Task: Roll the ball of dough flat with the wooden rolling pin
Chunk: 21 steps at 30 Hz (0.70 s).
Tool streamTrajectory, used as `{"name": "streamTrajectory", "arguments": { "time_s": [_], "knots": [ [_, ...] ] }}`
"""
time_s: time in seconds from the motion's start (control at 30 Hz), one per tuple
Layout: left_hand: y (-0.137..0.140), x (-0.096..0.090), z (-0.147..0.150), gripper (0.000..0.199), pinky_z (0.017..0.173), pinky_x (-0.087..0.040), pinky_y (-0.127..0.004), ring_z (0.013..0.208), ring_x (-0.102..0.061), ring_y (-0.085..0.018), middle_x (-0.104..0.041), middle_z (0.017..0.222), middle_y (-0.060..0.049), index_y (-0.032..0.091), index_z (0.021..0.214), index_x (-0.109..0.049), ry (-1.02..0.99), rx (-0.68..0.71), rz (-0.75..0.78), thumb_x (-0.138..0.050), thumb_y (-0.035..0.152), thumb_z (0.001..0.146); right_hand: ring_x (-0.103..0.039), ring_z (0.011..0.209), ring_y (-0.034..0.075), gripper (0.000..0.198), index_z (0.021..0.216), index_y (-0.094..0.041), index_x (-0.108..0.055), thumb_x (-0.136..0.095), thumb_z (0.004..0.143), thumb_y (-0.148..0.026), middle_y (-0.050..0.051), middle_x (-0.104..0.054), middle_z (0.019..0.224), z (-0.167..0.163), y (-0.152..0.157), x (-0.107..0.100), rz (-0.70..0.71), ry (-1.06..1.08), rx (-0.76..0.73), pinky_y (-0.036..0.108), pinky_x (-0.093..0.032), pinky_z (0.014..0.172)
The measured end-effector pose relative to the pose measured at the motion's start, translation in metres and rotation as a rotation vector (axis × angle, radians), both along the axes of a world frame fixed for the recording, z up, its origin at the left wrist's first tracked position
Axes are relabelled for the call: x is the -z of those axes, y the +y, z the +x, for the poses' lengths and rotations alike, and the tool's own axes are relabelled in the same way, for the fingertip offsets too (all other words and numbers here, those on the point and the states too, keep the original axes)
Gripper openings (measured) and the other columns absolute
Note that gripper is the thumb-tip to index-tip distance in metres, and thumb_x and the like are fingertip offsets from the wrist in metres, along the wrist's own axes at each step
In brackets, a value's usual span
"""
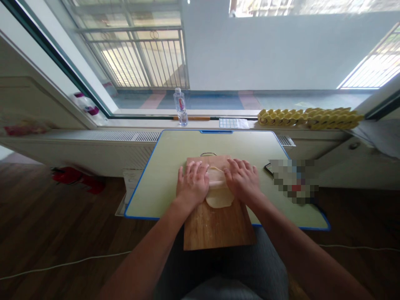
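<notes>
On the wooden cutting board (pixel 218 231) lies a flat, pale round of dough (pixel 219 201). A light-coloured rolling pin (pixel 216 183) crosses the dough from side to side, and its ends disappear under my hands. My left hand (pixel 193 183) lies palm down over the left end, with fingers stretched forward. Over the right end rests my right hand (pixel 242 179), also palm down with its fingers extended. Both hands partly cover the dough's sides. The board has a metal handle (pixel 208 154) at its far end, and its near end overhangs the table edge.
The board rests on a pale table with a blue rim (pixel 146 179). A phone-like item (pixel 268 168) lies at right beside a blurred-out patch. On the windowsill stand a clear bottle (pixel 180 108) and yellow egg trays (pixel 309 118). A red fire extinguisher (pixel 78 179) lies on the floor.
</notes>
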<state>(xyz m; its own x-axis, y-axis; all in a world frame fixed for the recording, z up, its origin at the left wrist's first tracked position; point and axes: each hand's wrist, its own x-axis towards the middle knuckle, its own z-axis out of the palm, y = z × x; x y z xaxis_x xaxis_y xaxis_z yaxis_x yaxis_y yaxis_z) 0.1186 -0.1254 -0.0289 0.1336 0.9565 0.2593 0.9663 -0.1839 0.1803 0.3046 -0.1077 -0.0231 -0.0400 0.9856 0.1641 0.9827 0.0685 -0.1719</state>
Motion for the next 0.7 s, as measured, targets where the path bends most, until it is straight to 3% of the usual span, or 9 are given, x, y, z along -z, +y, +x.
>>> {"name": "streamTrajectory", "arguments": {
  "time_s": [0.17, 0.5, 0.7],
  "knots": [
    [-0.021, 0.002, 0.002, 0.044, 0.125, -0.031, -0.062, 0.148, -0.049, -0.03, -0.06, 0.155, -0.005, 0.032, 0.145, -0.061, -0.015, -0.003, 0.025, -0.041, 0.034, 0.106, -0.045, 0.142, 0.035, 0.052, 0.151, -0.024, -0.056, -0.039, 0.106, -0.043, 0.008, -0.059, 0.154, 0.002, -0.016, 0.007, 0.047, -0.022, 0.012, 0.054, -0.033, 0.117],
    [0.032, -0.004, -0.005, 0.04, 0.12, -0.038, -0.058, 0.143, -0.05, -0.029, -0.061, 0.154, -0.005, 0.032, 0.14, -0.064, -0.032, 0.02, -0.033, -0.047, 0.036, 0.104, -0.051, 0.138, 0.029, 0.057, 0.153, -0.02, -0.052, -0.038, 0.107, -0.049, 0.01, -0.06, 0.153, 0.003, 0.035, 0.002, -0.049, 0.041, -0.068, 0.042, -0.038, 0.114],
    [0.019, -0.001, -0.004, 0.041, 0.121, -0.037, -0.06, 0.144, -0.05, -0.031, -0.061, 0.154, -0.007, 0.03, 0.141, -0.064, 0.0, 0.038, 0.007, -0.045, 0.036, 0.105, -0.051, 0.137, 0.03, 0.055, 0.152, -0.02, -0.054, -0.04, 0.107, -0.047, 0.01, -0.06, 0.152, 0.004, 0.023, 0.004, 0.0, 0.036, -0.076, 0.043, -0.037, 0.115]
  ]
}}
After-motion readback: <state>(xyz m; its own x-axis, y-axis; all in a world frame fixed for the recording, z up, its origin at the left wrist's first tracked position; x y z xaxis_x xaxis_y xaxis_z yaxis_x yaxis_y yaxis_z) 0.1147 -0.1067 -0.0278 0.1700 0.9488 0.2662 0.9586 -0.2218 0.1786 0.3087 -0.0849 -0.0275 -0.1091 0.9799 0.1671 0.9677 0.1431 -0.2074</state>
